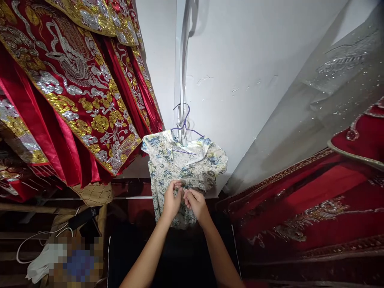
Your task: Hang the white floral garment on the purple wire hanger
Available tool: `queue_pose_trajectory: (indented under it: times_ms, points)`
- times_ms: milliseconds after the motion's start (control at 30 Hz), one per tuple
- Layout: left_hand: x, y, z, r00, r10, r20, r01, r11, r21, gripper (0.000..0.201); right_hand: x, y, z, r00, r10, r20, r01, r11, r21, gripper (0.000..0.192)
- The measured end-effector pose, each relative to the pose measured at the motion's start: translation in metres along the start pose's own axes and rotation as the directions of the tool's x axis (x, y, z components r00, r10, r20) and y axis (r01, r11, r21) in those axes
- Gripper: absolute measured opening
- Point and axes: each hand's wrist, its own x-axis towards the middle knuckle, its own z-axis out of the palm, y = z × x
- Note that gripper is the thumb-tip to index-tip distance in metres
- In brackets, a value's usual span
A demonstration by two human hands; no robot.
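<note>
A short-sleeved floral blouse (180, 172) in cream, blue and yellow hangs in front of me on a thin purple hanger (187, 127). Both hands are close together before the lower part of its front. My left hand (173, 202) has its fingers curled and its thumb near the right fingertips; whatever it may grip is hidden. The thumb and fingers of my right hand (195, 203) are pinched together at the blouse's front, on something too small to name. I cannot tell whether either hand has the cloth itself.
The hanger hooks on a white strap (181, 60) by a white wall (240, 60). Red embroidered garments (99, 108) hang at left, more red cloth (324, 200) and sheer sparkly fabric (339, 92) at right. A wooden rack (102, 228) with a white cable (22, 244) stands lower left.
</note>
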Motion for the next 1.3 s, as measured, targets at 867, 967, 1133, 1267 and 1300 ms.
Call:
queue_pose_trajectory:
  times_ms: [867,967,1133,1267,1300]
  points:
    - [0.023,0.037,-0.018,0.946,0.012,0.323,-0.064,0.986,0.151,0.034,0.007,0.025,-0.008,0.941,-0.310,-0.139,0.255,0.915,-0.312,0.022]
    - [0.028,0.048,-0.019,0.961,-0.010,0.277,-0.008,0.998,0.066,0.040,0.009,0.020,-0.007,0.935,-0.342,-0.093,0.305,0.910,-0.282,0.020]
    - [0.030,0.067,-0.011,0.977,0.002,0.215,-0.001,1.000,-0.003,0.025,0.015,0.015,-0.003,0.910,-0.415,-0.012,0.402,0.887,-0.228,0.026]
    - [0.027,0.077,-0.001,0.968,-0.037,0.247,0.085,0.979,-0.186,0.025,0.014,0.022,-0.007,0.906,-0.421,-0.027,0.411,0.895,-0.175,0.021]
    - [0.027,0.080,0.001,0.967,-0.051,0.250,0.111,0.967,-0.231,0.026,0.013,0.025,-0.009,0.907,-0.418,-0.053,0.403,0.898,-0.177,0.018]
